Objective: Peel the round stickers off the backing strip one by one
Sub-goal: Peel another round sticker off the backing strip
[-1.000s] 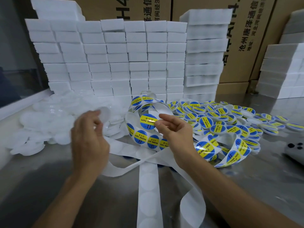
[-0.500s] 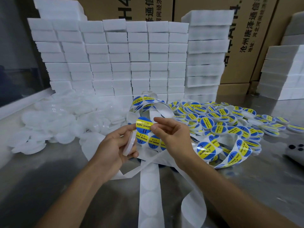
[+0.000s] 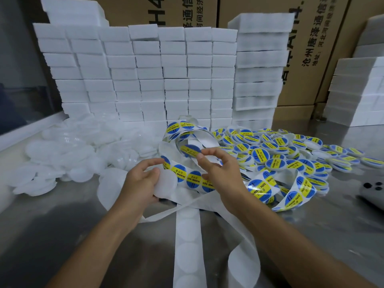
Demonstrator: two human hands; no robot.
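A white backing strip point(image 3: 188, 231) with round blue-and-yellow stickers loops across the steel table in front of me. My left hand point(image 3: 141, 179) holds a white round lid point(image 3: 166, 185) against the strip, thumb on its face. My right hand point(image 3: 218, 169) pinches one round sticker point(image 3: 190, 150) between thumb and forefinger, lifted just above the strip and above the lid. More stickers point(image 3: 193, 179) sit in a row on the strip between my hands. The emptied strip trails down toward me.
Plain white lids point(image 3: 62, 154) lie heaped on the left. Lids bearing stickers point(image 3: 291, 150) pile up on the right. Stacked white foam blocks point(image 3: 145, 75) and cardboard boxes point(image 3: 301, 48) wall the back. A grey phone point(image 3: 372, 192) lies at the right edge.
My left hand brought a white lid from the left pile to the strip and turned its face up. My right hand lifted the sticker off the strip and moved it slightly up.
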